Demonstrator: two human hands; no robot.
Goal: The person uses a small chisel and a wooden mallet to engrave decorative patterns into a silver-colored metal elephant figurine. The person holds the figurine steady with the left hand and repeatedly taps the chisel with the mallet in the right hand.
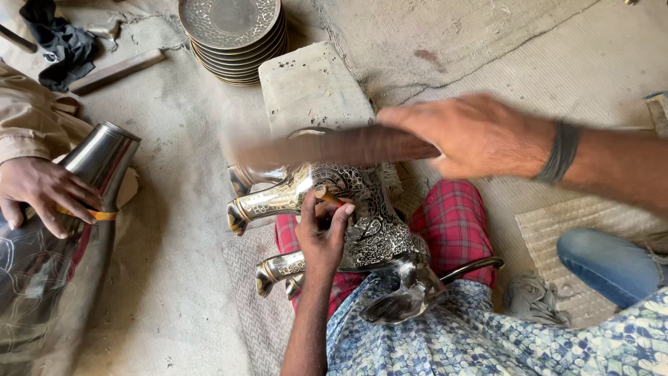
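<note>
So we've got our left hand (321, 233) pinching a small wooden-handled punch (328, 196) against the engraved metal animal figure (362, 223), which lies across our lap on the red checked cloth (456, 223). Our right hand (473, 136) is wrapped tight round a blurred wooden mallet (334, 147) just above it. One stack of engraved plates (233, 38) sits at the mat's far edge, count unclear, nothing on the top one. At the left edge, another person's hand (42, 195) rests on a tall plain metal vase (62, 237); can't see inside it.
</note>
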